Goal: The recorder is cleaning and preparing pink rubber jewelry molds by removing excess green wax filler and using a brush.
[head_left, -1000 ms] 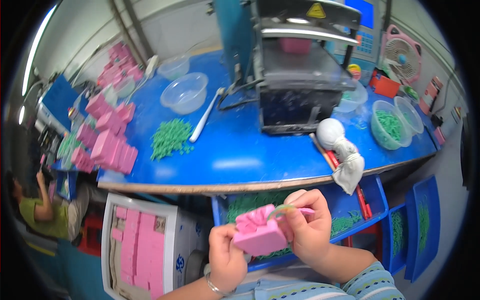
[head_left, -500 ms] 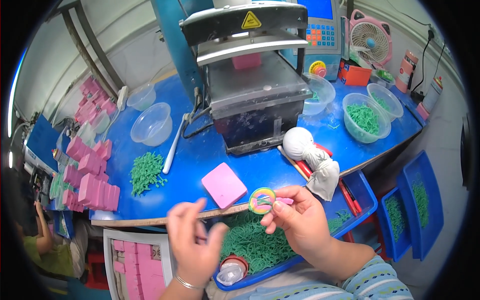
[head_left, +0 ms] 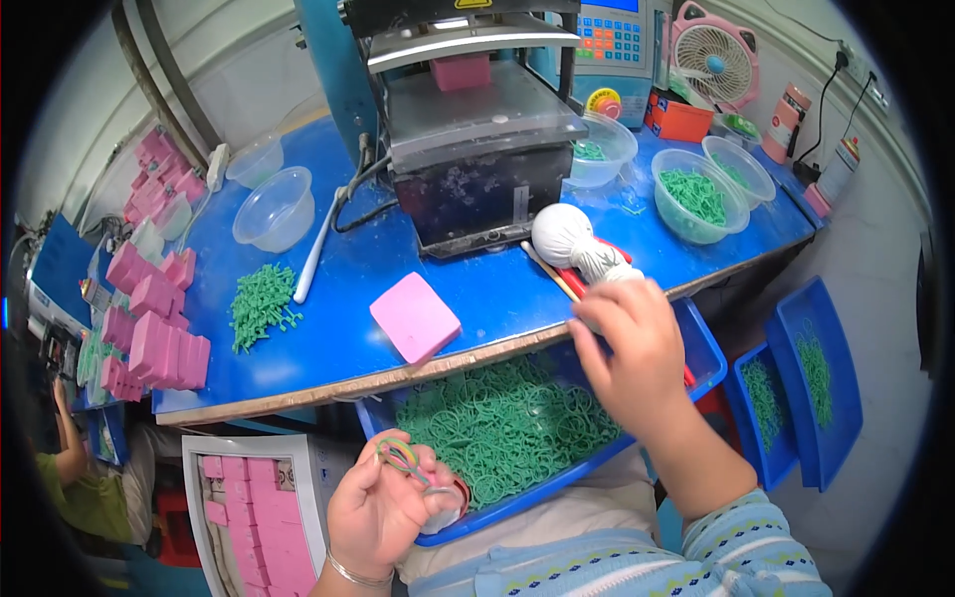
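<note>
L hand (head_left: pixel 376 505) is pinching coloured ring (head_left: pixel 400 456) at approx. 7 o'clock, R hand (head_left: pixel 637 353) at approx. 4 is overlapping white cloth bundle (head_left: pixel 564 235), grip can't tell, so w/ pinch loosening, ring might be falling among green loops (head_left: pixel 512 418).

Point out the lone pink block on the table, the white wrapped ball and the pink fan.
Pink block (head_left: pixel 416 316): head view, middle of its upward face.
White wrapped ball (head_left: pixel 561 235): head view, its rounded surface.
Pink fan (head_left: pixel 714 65): head view, its blue hub.
</note>
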### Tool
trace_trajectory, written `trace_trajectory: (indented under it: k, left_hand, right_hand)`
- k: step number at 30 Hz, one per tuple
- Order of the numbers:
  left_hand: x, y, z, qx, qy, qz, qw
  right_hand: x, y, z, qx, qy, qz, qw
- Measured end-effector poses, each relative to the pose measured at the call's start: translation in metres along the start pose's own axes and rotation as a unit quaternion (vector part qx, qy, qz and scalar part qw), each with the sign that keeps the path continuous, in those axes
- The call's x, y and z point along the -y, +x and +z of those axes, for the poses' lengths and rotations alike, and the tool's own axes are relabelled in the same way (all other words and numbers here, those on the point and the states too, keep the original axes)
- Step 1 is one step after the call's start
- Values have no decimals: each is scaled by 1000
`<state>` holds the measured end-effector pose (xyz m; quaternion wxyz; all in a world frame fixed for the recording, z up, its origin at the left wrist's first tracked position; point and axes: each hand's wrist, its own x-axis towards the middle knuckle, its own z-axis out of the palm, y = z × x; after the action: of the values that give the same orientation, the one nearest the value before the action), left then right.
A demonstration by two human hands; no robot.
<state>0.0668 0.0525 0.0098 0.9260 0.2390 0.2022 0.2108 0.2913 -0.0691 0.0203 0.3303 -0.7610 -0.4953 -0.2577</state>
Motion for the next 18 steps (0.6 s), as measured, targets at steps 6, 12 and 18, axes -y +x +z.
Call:
trace_trajectory:
  k: [6, 12, 18]
  left_hand:
    - [8, -2, -25, 142, -30, -94, 985]
    - [16, -8, -13, 100, 13, -74, 992]
    - [16, -8, -15, 75, 68, -88, 991]
  right_hand:
    - [-19, 16, 4, 15, -162, -18, 986]
    - [-30, 12, 21, 74, -206, 13, 976]
    - [-35, 19, 14, 66, -222, 58, 971]
